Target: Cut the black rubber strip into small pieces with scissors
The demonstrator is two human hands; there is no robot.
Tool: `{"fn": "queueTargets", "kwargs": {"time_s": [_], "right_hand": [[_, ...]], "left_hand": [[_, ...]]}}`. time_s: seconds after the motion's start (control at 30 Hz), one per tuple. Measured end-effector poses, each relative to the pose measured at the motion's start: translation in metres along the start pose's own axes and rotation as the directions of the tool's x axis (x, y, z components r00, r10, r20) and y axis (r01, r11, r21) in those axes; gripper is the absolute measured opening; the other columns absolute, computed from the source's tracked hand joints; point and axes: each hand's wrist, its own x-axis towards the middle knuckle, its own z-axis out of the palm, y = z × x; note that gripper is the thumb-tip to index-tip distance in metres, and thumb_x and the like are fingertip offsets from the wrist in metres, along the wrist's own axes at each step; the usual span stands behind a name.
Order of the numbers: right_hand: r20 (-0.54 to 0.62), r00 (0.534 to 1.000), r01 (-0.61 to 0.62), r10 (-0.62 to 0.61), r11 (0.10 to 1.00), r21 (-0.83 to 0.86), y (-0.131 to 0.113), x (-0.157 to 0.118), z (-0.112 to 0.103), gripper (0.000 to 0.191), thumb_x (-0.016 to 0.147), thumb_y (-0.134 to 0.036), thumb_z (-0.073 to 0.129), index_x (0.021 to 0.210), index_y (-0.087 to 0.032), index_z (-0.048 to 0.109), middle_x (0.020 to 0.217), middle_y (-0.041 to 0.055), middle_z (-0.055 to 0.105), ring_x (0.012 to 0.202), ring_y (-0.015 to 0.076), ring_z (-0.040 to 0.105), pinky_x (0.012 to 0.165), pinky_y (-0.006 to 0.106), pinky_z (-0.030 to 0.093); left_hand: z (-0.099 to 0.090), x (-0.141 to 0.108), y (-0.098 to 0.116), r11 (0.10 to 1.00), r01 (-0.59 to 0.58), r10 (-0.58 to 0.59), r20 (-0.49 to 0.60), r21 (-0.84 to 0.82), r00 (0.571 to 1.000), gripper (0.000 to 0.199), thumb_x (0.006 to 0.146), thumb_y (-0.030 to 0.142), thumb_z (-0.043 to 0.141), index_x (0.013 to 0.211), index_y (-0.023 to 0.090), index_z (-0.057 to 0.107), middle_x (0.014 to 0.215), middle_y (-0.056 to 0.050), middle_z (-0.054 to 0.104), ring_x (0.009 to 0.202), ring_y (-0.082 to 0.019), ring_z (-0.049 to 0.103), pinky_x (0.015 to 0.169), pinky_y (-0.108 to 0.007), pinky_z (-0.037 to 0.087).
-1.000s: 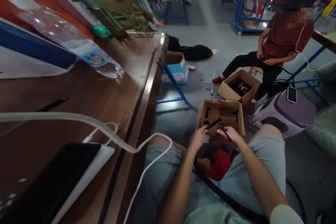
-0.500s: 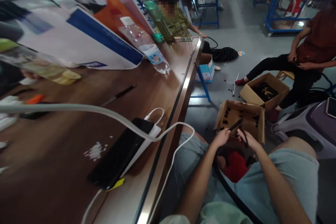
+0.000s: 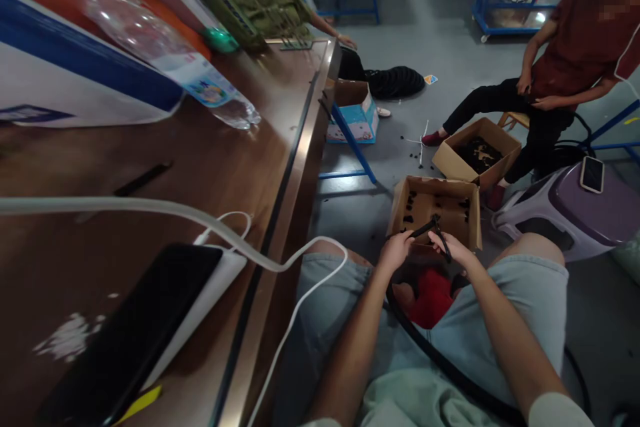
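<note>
My left hand is closed around a black rubber tube, whose short end sticks out past the fingers. From that hand the tube hangs down and runs across my lap to the lower right. My right hand grips dark scissors, with their tip meeting the tube's end. Both hands are over the near edge of an open cardboard box, which has small black pieces lying inside. Fine detail at the scissors' blades is too small to make out.
At my left is a wooden table with a black phone, a power bank, cables and a bottle. Ahead, a seated person has a second box. A purple stool holds another phone.
My view has shifted right and down, so the table, boxes and people appear further left. Both hands keep their hold, with the scissors' tip still at the tube's end.
</note>
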Motion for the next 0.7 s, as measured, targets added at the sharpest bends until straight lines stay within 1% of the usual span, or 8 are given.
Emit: {"fn": "queueTargets", "kwargs": {"time_s": [0.1,0.2,0.3,0.4,0.47,0.5,0.6,0.7], "right_hand": [[-0.01,1.0,0.027,-0.028,0.992,-0.126,-0.003,-0.003,-0.007,0.058,0.083,-0.076,0.066,0.085,-0.019,0.064,0.078,0.0046,0.068,0.075,0.0212,0.062,0.068,0.029,0.047],[-0.044,0.999,0.007,-0.019,0.967,-0.253,-0.005,-0.005,-0.011,0.055,0.076,-0.072,0.076,0.085,-0.018,0.067,0.083,0.0068,0.071,0.08,0.0245,0.065,0.071,0.03,0.048],[-0.041,0.999,-0.001,-0.011,0.961,-0.275,-0.008,-0.006,-0.01,0.057,0.082,-0.075,0.068,0.084,-0.019,0.069,0.085,0.0085,0.073,0.079,0.0244,0.067,0.069,0.03,0.047],[-0.023,0.999,-0.044,0.039,0.973,-0.227,-0.009,-0.007,-0.008,0.065,0.09,-0.081,0.051,0.073,-0.02,0.065,0.068,0.0071,0.069,0.064,0.0215,0.065,0.061,0.029,0.045],[-0.04,0.995,-0.093,0.086,0.967,-0.237,-0.01,-0.008,-0.008,0.068,0.088,-0.083,0.05,0.063,-0.021,0.06,0.057,0.0059,0.063,0.054,0.02,0.062,0.057,0.029,0.043],[-0.061,0.993,-0.11,0.097,0.962,-0.252,-0.011,-0.008,-0.008,0.068,0.087,-0.083,0.053,0.059,-0.022,0.058,0.055,0.0059,0.062,0.052,0.0197,0.061,0.056,0.029,0.042],[-0.118,0.989,-0.112,0.084,0.96,-0.255,-0.012,-0.006,-0.009,0.066,0.087,-0.083,0.053,0.06,-0.022,0.059,0.059,0.007,0.065,0.057,0.0208,0.063,0.058,0.029,0.042],[-0.15,0.988,-0.071,0.033,0.965,-0.254,-0.013,0.0,-0.009,0.067,0.091,-0.082,0.044,0.072,-0.021,0.064,0.071,0.0089,0.07,0.071,0.024,0.067,0.064,0.03,0.045]], "left_hand": [[-0.004,-0.003,0.003,0.994,0.021,-0.014,-0.064,0.11,0.998,0.04,0.105,0.028,0.049,0.14,0.024,0.067,0.127,-0.012,0.074,0.116,-0.024,0.068,0.095,-0.03,0.05],[-0.008,-0.005,0.006,0.977,0.046,-0.021,-0.123,0.21,0.992,0.04,0.106,0.029,0.048,0.141,0.024,0.066,0.123,-0.012,0.073,0.113,-0.025,0.066,0.091,-0.031,0.05],[-0.01,-0.006,0.01,0.968,0.022,0.014,-0.139,0.252,0.99,0.038,0.105,0.029,0.052,0.139,0.027,0.068,0.118,-0.01,0.072,0.112,-0.024,0.065,0.09,-0.03,0.05],[-0.012,-0.007,0.013,0.969,-0.007,0.05,-0.165,0.248,0.985,0.035,0.103,0.027,0.057,0.135,0.028,0.071,0.114,-0.008,0.072,0.11,-0.023,0.063,0.089,-0.029,0.05],[-0.011,-0.007,0.015,0.972,-0.012,0.061,-0.208,0.233,0.976,0.035,0.101,0.026,0.059,0.133,0.028,0.072,0.112,-0.007,0.072,0.109,-0.023,0.062,0.089,-0.029,0.05],[-0.01,-0.007,0.015,0.975,-0.015,0.067,-0.229,0.223,0.971,0.034,0.101,0.025,0.059,0.132,0.028,0.073,0.112,-0.007,0.072,0.109,-0.023,0.062,0.089,-0.029,0.05],[-0.006,-0.006,0.018,0.979,-0.035,0.087,-0.255,0.201,0.963,0.034,0.1,0.022,0.061,0.131,0.028,0.074,0.11,-0.007,0.072,0.107,-0.023,0.062,0.089,-0.029,0.051],[-0.001,-0.003,0.02,0.982,-0.047,0.095,-0.264,0.183,0.96,0.035,0.099,0.023,0.062,0.132,0.027,0.074,0.11,-0.008,0.072,0.107,-0.024,0.063,0.089,-0.03,0.052]]}}
